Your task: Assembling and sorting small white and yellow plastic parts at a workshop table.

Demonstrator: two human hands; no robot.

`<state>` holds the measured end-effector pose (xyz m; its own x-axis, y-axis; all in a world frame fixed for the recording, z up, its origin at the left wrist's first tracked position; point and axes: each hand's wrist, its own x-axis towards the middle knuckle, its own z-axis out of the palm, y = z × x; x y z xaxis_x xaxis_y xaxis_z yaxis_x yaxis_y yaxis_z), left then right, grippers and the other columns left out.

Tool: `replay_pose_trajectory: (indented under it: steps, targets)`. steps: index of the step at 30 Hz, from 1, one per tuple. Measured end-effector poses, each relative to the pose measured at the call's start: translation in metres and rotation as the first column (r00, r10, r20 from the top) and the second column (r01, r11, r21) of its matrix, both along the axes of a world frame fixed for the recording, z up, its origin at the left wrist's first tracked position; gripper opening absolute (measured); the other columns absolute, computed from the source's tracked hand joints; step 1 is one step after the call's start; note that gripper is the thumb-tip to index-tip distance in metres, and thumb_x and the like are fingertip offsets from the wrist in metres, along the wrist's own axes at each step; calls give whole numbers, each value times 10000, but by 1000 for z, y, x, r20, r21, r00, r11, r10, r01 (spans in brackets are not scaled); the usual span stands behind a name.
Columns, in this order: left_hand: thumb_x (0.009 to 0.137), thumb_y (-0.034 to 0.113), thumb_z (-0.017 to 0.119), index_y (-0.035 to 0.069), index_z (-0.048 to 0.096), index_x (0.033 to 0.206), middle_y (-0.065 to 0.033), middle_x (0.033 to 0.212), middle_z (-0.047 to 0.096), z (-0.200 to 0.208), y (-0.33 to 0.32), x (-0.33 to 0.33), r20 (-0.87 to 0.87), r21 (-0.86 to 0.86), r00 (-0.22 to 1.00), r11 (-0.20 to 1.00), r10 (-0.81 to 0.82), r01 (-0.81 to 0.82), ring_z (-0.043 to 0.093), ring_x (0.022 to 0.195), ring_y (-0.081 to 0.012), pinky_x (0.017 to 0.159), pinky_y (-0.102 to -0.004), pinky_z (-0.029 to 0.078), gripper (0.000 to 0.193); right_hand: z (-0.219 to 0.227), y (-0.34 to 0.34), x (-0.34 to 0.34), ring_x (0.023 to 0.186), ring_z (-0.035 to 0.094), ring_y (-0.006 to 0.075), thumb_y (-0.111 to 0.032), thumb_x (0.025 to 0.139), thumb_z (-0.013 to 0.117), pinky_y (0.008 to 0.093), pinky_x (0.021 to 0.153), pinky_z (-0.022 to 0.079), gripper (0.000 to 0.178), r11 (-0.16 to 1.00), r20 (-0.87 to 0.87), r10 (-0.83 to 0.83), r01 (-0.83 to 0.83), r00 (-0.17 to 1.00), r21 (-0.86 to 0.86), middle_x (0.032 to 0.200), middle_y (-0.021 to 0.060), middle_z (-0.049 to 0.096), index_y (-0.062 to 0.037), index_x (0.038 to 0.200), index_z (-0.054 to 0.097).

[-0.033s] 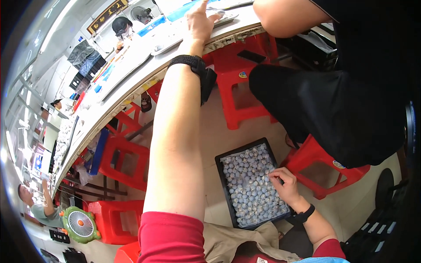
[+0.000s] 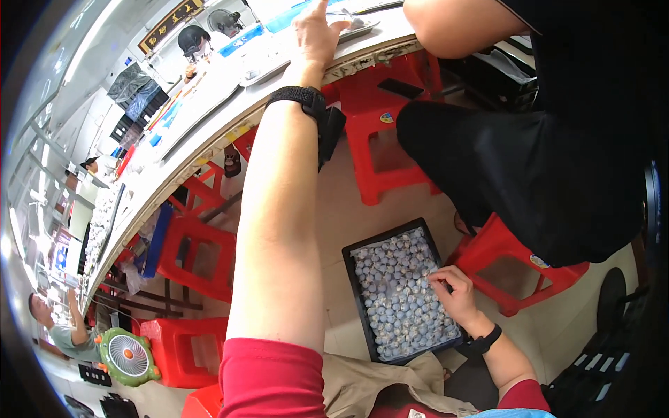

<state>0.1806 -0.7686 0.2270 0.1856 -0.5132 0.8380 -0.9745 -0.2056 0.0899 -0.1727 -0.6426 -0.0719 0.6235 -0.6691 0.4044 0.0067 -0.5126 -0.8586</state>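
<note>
My left arm reaches up to the worktable (image 2: 209, 132), where my left hand (image 2: 317, 42) rests with its index finger stretched out and the thumb apart. Beside that hand lies a shallow metal tray (image 2: 364, 30); what the fingertips touch is cut off by the upper edge. Low on the right, my right hand (image 2: 456, 296) is over a black tray (image 2: 357, 296) full of small bluish-grey balls (image 2: 397, 279), which look wrapped in clear film. The fingers of this hand are bent and drawn together at the balls. Whatever is pinched there is too small to make out.
A person in dark trousers (image 2: 502, 167) sits close on my right. Red plastic stools (image 2: 376, 132) stand under and along the table, one with a phone (image 2: 400, 88) on it. A green fan (image 2: 127, 354) stands at the lower left. Other people sit across the table.
</note>
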Motion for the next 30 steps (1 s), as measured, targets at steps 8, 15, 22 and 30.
replay_pose_trajectory:
  steps: [8,15,22,30]
  targets:
    - [786,183,582,93,564,1094,-190,946,599,-35,51,-47,26,-323,959,906,-281,274,588,877,-307,728,-349,464,321,-39,-10,5,726,584,243,-13,708,576,307,646,464,78,998,-140,-5,-4,990,-60,764,125,582,-13,780,604]
    - [713,-8,597,48,598,935,-117,874,626,-226,197,-90,-114,63,819,818,-563,571,611,816,-282,657,-331,496,228,-107,-37,17,685,581,197,-74,757,569,297,614,456,95,962,-386,80,30,919,272,749,116,593,-7,818,597]
    - [771,169,561,79,584,952,-98,963,585,-498,317,-139,-449,680,888,682,98,269,536,958,-249,879,-543,311,203,-192,-32,37,858,529,330,-94,707,599,393,725,443,190,970,-706,112,-232,699,-76,899,131,539,-26,869,525]
    - [752,315,590,50,485,1122,-99,1264,408,-537,297,-187,-355,775,918,605,177,183,364,1186,-224,962,-596,138,467,-219,-1,60,952,489,313,-73,700,620,382,761,434,294,970,-684,59,-204,727,-134,997,141,498,-36,957,481]
